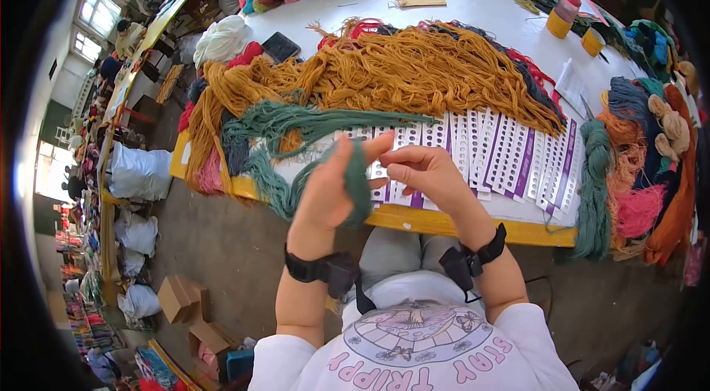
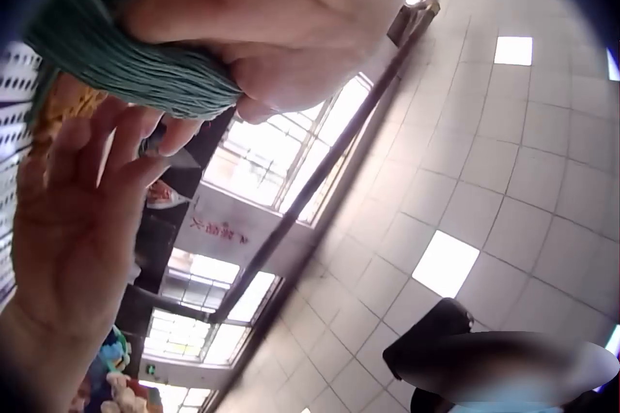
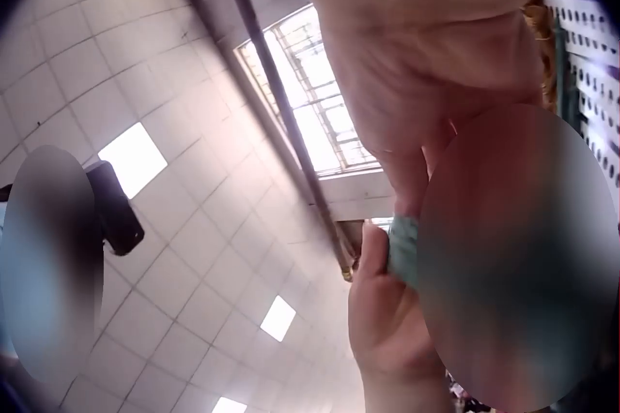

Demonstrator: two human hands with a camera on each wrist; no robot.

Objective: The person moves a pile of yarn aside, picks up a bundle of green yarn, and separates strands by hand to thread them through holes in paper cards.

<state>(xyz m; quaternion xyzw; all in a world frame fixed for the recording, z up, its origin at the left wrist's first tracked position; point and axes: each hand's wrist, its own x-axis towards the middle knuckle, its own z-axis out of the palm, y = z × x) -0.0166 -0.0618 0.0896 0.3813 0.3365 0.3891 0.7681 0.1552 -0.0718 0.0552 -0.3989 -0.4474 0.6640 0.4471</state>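
Yarn (image 1: 357,188), green, gripped in the left hand (image 1: 325,195) above the bench (image 1: 444,222) — fingertips of the right hand (image 1: 425,173) meet it; whether they pinch, I cannot tell.

I get bright daylight from the windows (image 1: 96,7) at upper left, heavy fisheye bending and black corners on the head view, and glaring ceiling panels (image 2: 444,263) and smeared, out-of-focus patches on both wrist views.
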